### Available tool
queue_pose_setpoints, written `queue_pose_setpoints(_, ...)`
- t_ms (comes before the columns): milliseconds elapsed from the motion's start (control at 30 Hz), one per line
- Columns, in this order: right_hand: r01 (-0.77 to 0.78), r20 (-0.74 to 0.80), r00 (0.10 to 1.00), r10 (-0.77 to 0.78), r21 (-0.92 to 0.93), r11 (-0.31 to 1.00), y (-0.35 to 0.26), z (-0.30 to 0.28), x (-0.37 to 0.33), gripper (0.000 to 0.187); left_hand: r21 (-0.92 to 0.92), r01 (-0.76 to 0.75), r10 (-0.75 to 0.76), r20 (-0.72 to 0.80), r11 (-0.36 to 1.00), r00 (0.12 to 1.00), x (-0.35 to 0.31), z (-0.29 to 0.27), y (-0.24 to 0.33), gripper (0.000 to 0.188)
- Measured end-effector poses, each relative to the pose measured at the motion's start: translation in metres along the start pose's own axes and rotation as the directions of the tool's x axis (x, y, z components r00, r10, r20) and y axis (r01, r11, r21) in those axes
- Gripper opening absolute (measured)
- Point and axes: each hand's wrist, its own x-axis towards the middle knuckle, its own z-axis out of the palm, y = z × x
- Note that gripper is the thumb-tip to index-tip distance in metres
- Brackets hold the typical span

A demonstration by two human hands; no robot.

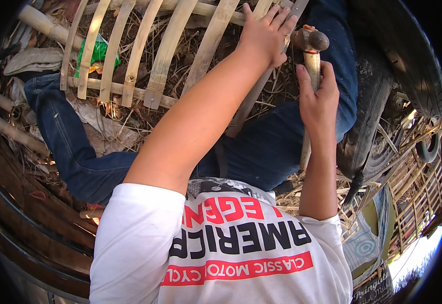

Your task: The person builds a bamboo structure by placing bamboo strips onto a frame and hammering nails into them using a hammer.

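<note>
My right hand [320, 99] is wrapped around the wooden handle of a hammer [312, 66], held upright with its rounded, rusty metal head at the top. My left hand [265, 36] lies with fingers spread across the slats at the upper middle, close to the hammer head but apart from it. Beneath it, a panel of split bamboo slats [167, 48] fans out, the slats fixed across round bamboo crosspieces [142, 95]. Some slat ends show small nail heads. What is under my left palm is hidden.
Dry straw and leaves cover the ground, with a green packet [99, 54] under the slats. My legs in blue jeans [76, 137] flank the panel. Old tyres [418, 55] stand at the right, near a bamboo lattice [418, 185]. Bamboo poles [15, 130] lie at the left.
</note>
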Motion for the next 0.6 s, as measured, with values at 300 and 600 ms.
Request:
queue_pose_setpoints(300, -0.009, -0.033, 0.999, 0.009, -0.007, 1.000, -0.004, 0.007, 0.001, 0.032, -0.094, 0.012, -0.003, 0.097, 0.995, 0.995, -0.002, -0.015, -0.001, 0.078)
queue_pose_setpoints(600, 0.041, -0.017, 0.999, -0.042, -0.074, 0.996, 0.001, 0.013, 0.013, 0.035, -0.129, 0.032, -0.015, 0.135, 0.991, 0.991, -0.001, -0.020, 0.003, 0.070)
